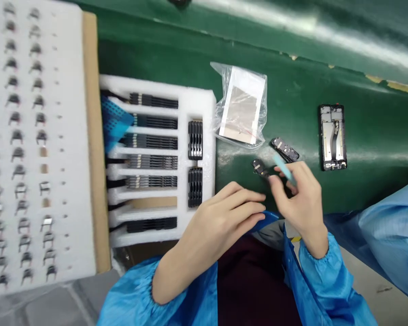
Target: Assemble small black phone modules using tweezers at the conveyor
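My right hand [299, 199] is closed around a thin light-blue stick [284, 171], its tip near two small black parts on the green belt: one black part [259, 166] right by my fingertips and a longer black module [285, 149] just beyond. My left hand [229, 213] lies near the belt's front edge with its fingers stretched out together, pointing right, almost touching my right hand. I see nothing in the left hand. Both wrists wear blue sleeves.
A white foam tray [193, 102] with rows of black parts sits left of my hands. Further left lies a white sheet [68, 136] of several small metal clips. A clear plastic bag [243, 106] and an open phone frame [332, 137] rest on the green belt [367, 172].
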`<state>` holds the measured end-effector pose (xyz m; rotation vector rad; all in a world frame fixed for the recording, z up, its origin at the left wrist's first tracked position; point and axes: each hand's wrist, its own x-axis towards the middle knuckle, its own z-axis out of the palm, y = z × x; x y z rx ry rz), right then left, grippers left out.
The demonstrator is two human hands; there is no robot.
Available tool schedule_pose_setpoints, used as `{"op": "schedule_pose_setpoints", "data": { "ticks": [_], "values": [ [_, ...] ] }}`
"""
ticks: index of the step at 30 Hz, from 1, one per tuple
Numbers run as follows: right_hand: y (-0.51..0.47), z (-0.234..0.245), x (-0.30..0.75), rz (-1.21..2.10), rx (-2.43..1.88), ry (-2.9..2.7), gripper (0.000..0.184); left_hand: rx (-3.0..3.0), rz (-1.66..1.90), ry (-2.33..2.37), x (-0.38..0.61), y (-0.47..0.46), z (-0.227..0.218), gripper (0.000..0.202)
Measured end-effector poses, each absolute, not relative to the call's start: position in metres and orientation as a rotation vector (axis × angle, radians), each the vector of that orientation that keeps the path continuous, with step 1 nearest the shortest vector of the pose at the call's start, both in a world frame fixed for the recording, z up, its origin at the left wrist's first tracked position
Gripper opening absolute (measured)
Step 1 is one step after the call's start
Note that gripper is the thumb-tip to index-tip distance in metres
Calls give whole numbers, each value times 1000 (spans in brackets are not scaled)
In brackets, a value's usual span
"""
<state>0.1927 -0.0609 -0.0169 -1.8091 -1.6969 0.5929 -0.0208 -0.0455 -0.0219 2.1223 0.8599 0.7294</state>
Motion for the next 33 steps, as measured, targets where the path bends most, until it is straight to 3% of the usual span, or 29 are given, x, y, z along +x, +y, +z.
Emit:
{"op": "schedule_pose_setpoints", "data": {
  "ticks": [8,15,19,27,33],
  "values": [
    [-53,-18,184,651,-2055,-1815,10,2099,739,778,-24,-47,-26,8],
    [-48,-1,207,947,-2002,-1586,10,2104,788,758,-21,-48,-30,10],
    [-34,1,228,739,-1933,-1485,24,2089,776,761,-20,-48,-31,15],
    [-9,-4,231,796,-1947,-1461,35,2077,800,767,-16,-50,-36,13],
    [-5,-9,226,524,-2053,-1553,38,2103,831,754,-14,-51,-41,13]
  ]
}}
